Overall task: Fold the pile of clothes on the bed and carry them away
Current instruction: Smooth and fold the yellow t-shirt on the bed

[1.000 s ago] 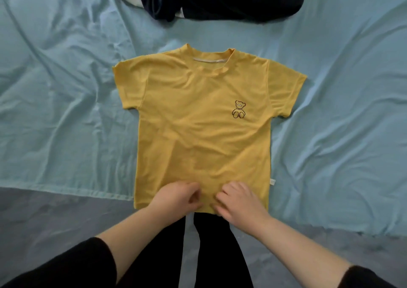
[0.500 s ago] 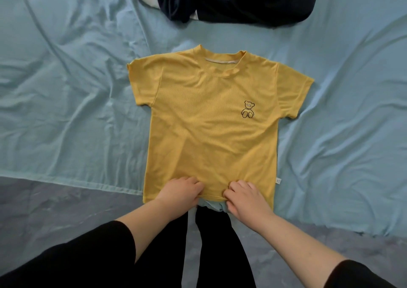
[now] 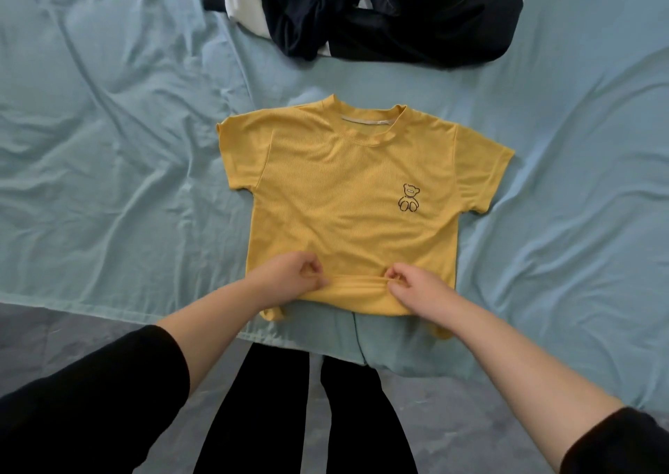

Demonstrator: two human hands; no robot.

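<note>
At the far left the wrinkled pale blue-green bed sheet [image 3: 108, 129] covers the bed, and its near edge ends over a strip of grey floor [image 3: 54, 325] at the lower left. A black sleeve [image 3: 90, 401] comes in from the bottom left corner, with the bare forearm reaching up to the left hand [image 3: 289, 274]. This hand's fingers are curled, and thumb and fingertips pinch the bottom hem of the yellow T-shirt [image 3: 344, 191].

The T-shirt lies face up in the middle of the sheet near the bed's front edge, neck pointing away and both short sleeves spread out to the sides. Its hem [image 3: 358, 292] is lifted and turned up over the lower body in a narrow band between the two hands. Beyond the neck, well apart from the T-shirt, a pile of dark clothes [image 3: 416, 28] with some white cloth [image 3: 242, 6] showing in it lies at the top edge. Below the hem, two legs in black trousers [image 3: 275, 401] stand against the bed.

A small outlined bear [image 3: 410, 202] is printed on the chest towards the right. Below it the right hand [image 3: 420, 285] pinches the same hem, fingers curled. Its forearm runs down to a black sleeve [image 3: 622, 444] in the bottom right corner.
</note>
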